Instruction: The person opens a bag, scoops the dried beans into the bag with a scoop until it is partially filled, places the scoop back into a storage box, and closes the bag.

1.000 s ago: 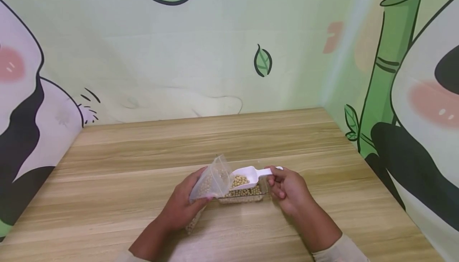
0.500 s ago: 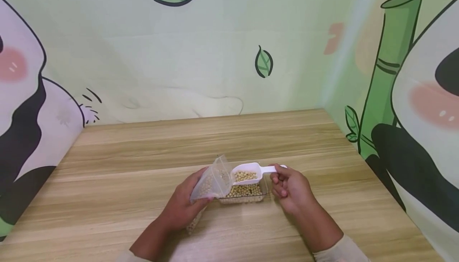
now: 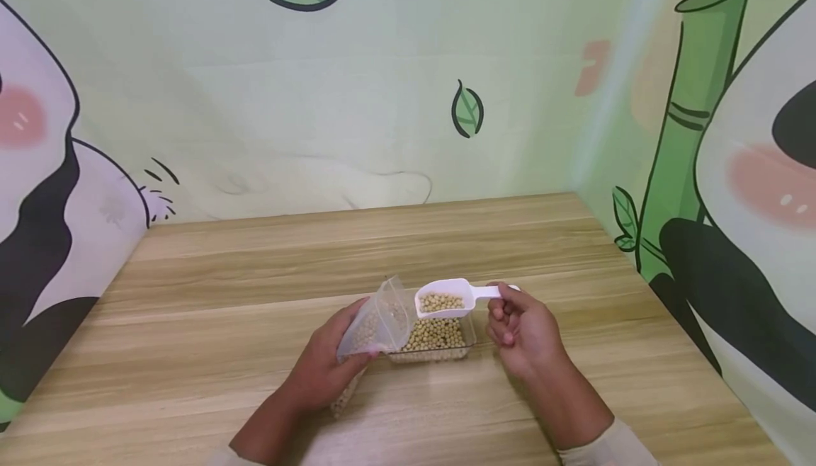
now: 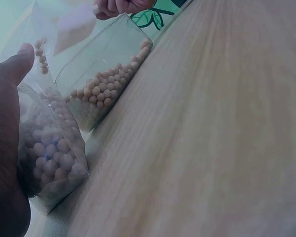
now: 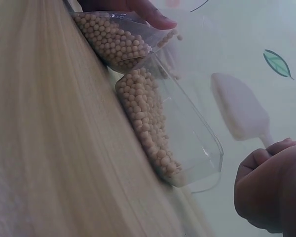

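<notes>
My right hand [image 3: 525, 328] pinches the handle of a white scoop [image 3: 468, 294], which holds a load of pale soybeans [image 3: 441, 302]. The scoop hangs above a clear plastic box [image 5: 207, 133] partly filled with the same beans [image 5: 143, 113]. Against the box's left side leans a clear plastic bag [image 3: 376, 328], its mouth open toward the box. My left hand [image 3: 328, 360] grips this bag, with the thumb on the near side. More beans [image 4: 52, 158] lie in the bag's lower part, and a few sit near its mouth.
The box and bag stand on a wood-grain table [image 3: 255, 260]. Behind it rises a pale green wall [image 3: 357, 133] printed with leaves, pandas and bamboo, which also closes off the left and right sides.
The scoop has risen and moved right, away from the bag's mouth, and has levelled with beans in it. My left hand and the bag have stayed in place.
</notes>
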Demonstrator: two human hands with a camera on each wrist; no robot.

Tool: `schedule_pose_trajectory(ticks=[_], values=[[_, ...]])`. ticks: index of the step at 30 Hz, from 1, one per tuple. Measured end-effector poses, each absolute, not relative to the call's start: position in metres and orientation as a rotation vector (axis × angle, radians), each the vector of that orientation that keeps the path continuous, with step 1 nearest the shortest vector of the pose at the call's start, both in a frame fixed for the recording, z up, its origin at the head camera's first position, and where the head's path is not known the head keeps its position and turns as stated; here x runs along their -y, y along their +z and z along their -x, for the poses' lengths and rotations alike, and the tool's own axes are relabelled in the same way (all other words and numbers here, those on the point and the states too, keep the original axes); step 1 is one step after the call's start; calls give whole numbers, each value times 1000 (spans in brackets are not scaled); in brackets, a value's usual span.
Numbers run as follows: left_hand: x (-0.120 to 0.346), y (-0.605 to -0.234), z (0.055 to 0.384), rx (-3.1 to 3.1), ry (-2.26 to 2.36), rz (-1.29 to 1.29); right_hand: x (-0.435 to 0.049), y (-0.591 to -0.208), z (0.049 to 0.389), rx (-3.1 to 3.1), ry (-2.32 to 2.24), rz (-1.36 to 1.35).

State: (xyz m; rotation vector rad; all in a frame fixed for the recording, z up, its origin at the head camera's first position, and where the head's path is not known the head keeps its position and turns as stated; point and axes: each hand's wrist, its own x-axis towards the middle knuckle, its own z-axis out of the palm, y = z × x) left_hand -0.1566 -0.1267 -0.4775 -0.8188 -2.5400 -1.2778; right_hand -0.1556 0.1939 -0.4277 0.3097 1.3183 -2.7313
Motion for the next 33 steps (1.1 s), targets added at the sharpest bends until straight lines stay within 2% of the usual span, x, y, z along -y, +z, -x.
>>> schedule_pose_trajectory(ticks=[9,20,33], values=[[127,-478,158,2510,-1287,839,-190,-425,151,-1424,-2720,-105],[127,-479,158,2516,-1258,836,-182,-430,143,-1705,-2591,408],[128,-481,158,2530,-1280,829,-181,-435,143,-1728,-2586,610]])
